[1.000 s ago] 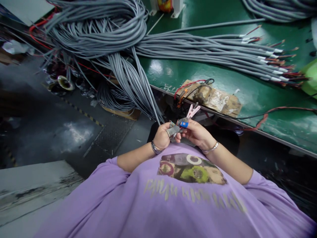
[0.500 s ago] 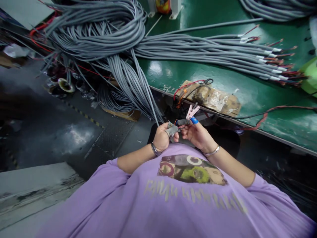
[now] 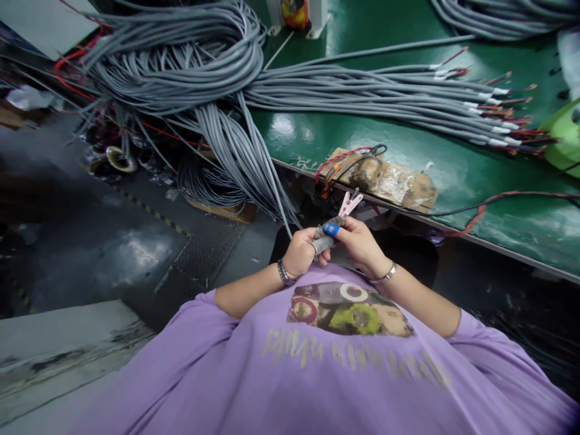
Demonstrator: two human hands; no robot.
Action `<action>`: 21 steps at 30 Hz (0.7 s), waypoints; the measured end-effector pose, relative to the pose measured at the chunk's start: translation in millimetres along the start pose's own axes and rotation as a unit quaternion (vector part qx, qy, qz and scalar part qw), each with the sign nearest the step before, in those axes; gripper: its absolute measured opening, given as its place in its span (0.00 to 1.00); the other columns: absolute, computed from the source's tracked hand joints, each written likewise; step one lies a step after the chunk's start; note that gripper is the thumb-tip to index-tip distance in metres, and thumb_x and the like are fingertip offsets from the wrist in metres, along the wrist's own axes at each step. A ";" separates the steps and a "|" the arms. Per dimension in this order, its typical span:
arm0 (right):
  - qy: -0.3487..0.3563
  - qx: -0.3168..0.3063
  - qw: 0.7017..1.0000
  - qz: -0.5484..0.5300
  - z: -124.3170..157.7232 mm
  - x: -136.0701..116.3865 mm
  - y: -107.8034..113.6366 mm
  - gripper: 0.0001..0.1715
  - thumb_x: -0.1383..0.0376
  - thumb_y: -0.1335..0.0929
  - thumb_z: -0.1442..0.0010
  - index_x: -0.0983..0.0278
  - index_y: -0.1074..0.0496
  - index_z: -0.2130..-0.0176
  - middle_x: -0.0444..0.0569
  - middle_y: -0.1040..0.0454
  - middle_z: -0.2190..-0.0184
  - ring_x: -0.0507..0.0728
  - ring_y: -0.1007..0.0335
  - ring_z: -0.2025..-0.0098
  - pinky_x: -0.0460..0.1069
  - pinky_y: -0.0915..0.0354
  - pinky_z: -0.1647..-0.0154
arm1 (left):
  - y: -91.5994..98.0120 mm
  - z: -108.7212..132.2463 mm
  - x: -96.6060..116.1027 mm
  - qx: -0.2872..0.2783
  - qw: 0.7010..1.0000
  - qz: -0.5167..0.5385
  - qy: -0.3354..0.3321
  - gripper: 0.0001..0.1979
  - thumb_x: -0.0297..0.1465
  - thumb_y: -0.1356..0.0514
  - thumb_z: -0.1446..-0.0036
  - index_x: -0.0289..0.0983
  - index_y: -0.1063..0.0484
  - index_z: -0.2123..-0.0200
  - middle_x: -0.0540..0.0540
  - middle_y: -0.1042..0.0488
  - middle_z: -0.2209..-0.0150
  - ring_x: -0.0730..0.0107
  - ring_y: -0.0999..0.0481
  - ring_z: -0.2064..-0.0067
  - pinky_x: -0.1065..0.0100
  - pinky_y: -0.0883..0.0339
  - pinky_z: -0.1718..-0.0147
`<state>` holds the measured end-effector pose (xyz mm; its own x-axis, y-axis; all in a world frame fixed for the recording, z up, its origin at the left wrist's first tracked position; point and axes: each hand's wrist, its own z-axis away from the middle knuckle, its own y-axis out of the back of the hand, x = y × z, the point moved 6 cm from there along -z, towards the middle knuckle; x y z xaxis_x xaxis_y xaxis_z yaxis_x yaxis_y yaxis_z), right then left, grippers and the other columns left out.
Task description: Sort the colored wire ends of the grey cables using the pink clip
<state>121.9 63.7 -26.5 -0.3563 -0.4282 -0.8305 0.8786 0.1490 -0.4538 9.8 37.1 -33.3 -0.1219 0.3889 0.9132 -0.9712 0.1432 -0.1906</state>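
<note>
My left hand [image 3: 301, 252], grey wrapping on its thumb, is closed around the end of a grey cable [image 3: 285, 219] that comes down from the bench edge. Fingers of my right hand [image 3: 362, 246] press against it, a blue wrap [image 3: 330, 229] on the thumb. The cable's thin wires lie pinched between both hands, mostly covered by the fingers. Just above the right fingers a pink clip [image 3: 350, 204] points up, close to the bench edge; I cannot tell what it is fixed to.
A wooden block [image 3: 394, 184] with tape and leads sits on the green bench [image 3: 290, 130]. Stripped cable ends [image 3: 498, 124] spread to the right, from a big grey coil [image 3: 181, 66]. More cable [image 3: 212, 187] hangs over the edge at left. A red and black lead [image 3: 480, 211] runs rightward.
My right thumb has come down and left, against the left thumb. The coloured wires that showed between my hands are now covered. The view has shifted slightly.
</note>
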 end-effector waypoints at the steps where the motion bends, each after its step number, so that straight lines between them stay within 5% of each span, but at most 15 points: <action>1: -0.010 0.029 0.999 -0.020 -2.3 2.3 5.4 0.21 0.55 0.21 0.57 0.63 0.30 0.74 0.41 0.30 0.81 0.48 0.38 0.81 0.46 0.39 0.80 | -1.8 0.9 0.1 -0.011 1.000 -0.004 0.012 0.15 0.39 0.33 0.52 0.34 0.30 0.77 0.49 0.27 0.82 0.76 0.31 0.84 0.74 0.39 0.84; 5: -0.022 0.120 0.984 -0.131 -7.9 5.9 31.9 0.25 0.59 0.19 0.63 0.63 0.34 0.74 0.36 0.36 0.82 0.45 0.45 0.81 0.41 0.42 0.81 | -7.3 5.6 4.3 -0.032 0.999 0.014 0.028 0.17 0.40 0.31 0.55 0.34 0.31 0.78 0.48 0.27 0.83 0.75 0.31 0.84 0.72 0.37 0.83; 13: -0.035 0.023 0.988 -0.150 -11.5 -8.6 33.7 0.33 0.36 0.32 0.49 0.63 0.27 0.67 0.45 0.27 0.73 0.48 0.37 0.76 0.44 0.36 0.76 | -18.0 4.2 27.8 -0.025 0.991 0.134 0.021 0.20 0.42 0.30 0.60 0.35 0.34 0.76 0.50 0.29 0.85 0.73 0.32 0.86 0.71 0.37 0.84; 21: 0.015 0.034 0.991 -0.127 -24.6 -24.7 17.3 0.34 0.35 0.29 0.53 0.63 0.26 0.69 0.45 0.27 0.75 0.50 0.35 0.75 0.46 0.38 0.76 | -33.5 -3.9 31.6 -0.028 0.983 0.173 0.058 0.22 0.42 0.28 0.63 0.37 0.35 0.74 0.51 0.29 0.84 0.74 0.33 0.85 0.71 0.36 0.84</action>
<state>138.1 98.8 -21.9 -0.5766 -0.4171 -0.7025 0.7788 -0.0206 -0.6270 39.2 48.1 0.5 -0.4149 0.5232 0.7444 -0.8630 0.0329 -0.5041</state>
